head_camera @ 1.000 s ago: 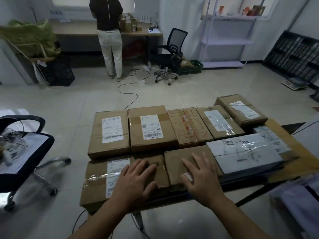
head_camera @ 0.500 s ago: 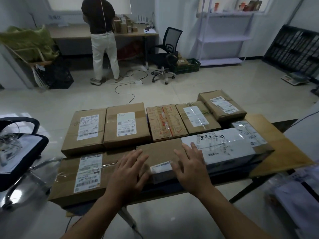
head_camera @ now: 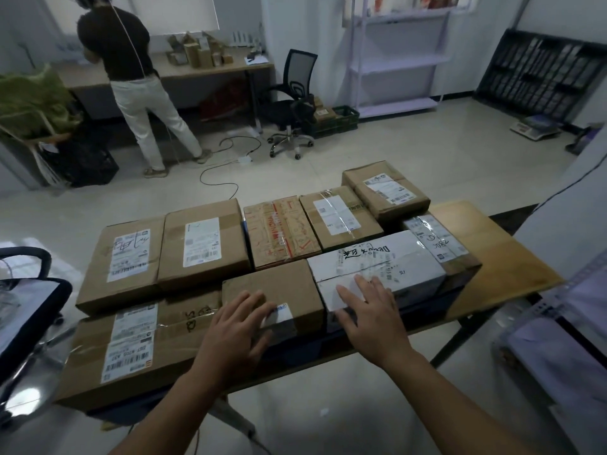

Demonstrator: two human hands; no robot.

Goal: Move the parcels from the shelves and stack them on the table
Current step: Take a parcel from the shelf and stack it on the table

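The table [head_camera: 512, 257] carried two rows of parcels, set edge to edge. In the far row, from left to right, lay two large brown boxes [head_camera: 203, 247], a box with red tape [head_camera: 279, 233], a labelled brown box [head_camera: 338, 218] and a smaller box [head_camera: 384, 190] at the far right. In the near row lay a long flat box [head_camera: 138, 343] at the left, a plain brown box [head_camera: 272, 293] in the middle and a white box [head_camera: 377, 267] to its right, with a taped box [head_camera: 440, 241] just beyond.

The left hand [head_camera: 238, 330] rested flat on the near edge of the plain brown box, fingers spread wide, gripping nothing. The right hand [head_camera: 371, 310] rested flat on the near end of the white box, fingers likewise spread wide, gripping nothing.

A shelf unit [head_camera: 397, 60] stood against the far wall, well apart from the table.
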